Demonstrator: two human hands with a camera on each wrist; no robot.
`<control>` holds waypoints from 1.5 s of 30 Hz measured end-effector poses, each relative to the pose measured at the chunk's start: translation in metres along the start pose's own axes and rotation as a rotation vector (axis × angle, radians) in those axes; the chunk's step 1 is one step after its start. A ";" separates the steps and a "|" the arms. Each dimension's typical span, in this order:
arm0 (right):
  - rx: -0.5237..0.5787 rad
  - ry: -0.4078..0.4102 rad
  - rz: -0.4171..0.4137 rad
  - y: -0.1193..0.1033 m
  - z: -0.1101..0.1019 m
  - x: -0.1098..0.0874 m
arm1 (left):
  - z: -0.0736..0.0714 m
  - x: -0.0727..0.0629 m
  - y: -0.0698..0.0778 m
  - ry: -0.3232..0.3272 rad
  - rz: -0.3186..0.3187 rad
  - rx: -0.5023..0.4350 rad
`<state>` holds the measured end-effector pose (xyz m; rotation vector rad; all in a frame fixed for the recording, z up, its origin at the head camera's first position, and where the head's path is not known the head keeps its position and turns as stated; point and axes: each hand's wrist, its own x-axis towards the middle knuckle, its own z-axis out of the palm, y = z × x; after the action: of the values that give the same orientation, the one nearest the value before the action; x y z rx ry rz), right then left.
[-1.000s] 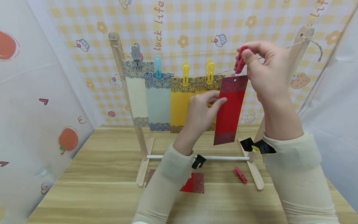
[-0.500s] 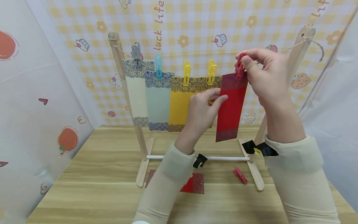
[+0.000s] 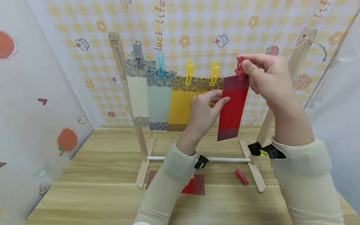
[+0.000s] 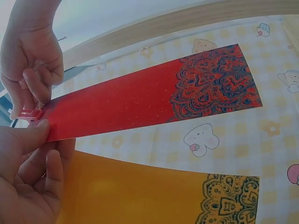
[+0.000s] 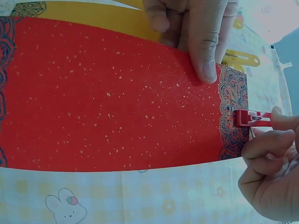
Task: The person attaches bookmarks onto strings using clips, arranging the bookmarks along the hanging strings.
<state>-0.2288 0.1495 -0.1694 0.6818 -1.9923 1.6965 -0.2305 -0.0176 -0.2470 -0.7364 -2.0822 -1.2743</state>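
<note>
My left hand (image 3: 203, 107) pinches the left edge of a red paper card (image 3: 232, 112) between thumb and fingers. Dark lace-like patterns run across both ends of the card. My right hand (image 3: 271, 78) pinches a red clothespin (image 3: 240, 70) at the card's top edge. In the right wrist view, the tip of this clothespin (image 5: 243, 118) overlaps the patterned end of the card (image 5: 112, 98). Whether the string is inside its bite is hard to tell. Just left, a yellow card (image 3: 180, 106) hangs from two yellow clothespins (image 3: 189, 73), partly behind my left hand.
A wooden rack with a left post (image 3: 126, 84) and white crossbar (image 3: 225, 159) carries the string. A cream card (image 3: 137, 97) and pale blue card (image 3: 159, 101) hang at left. Another red clothespin (image 3: 241, 177) and red paper (image 3: 199, 184) lie on the table (image 3: 84, 175).
The red clothespin came down from above the card onto its top edge, covering the card's hole. The card rose slightly towards the string. My left hand keeps its pinch.
</note>
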 end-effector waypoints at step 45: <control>0.507 0.089 -0.051 0.066 -0.029 -0.077 | -0.027 -0.089 -0.038 -0.262 -0.283 0.071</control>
<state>-0.2094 0.1932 -0.2635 0.7942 -1.4741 2.1800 -0.1921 -0.0703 -0.3228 -0.6200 -2.5024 -1.2995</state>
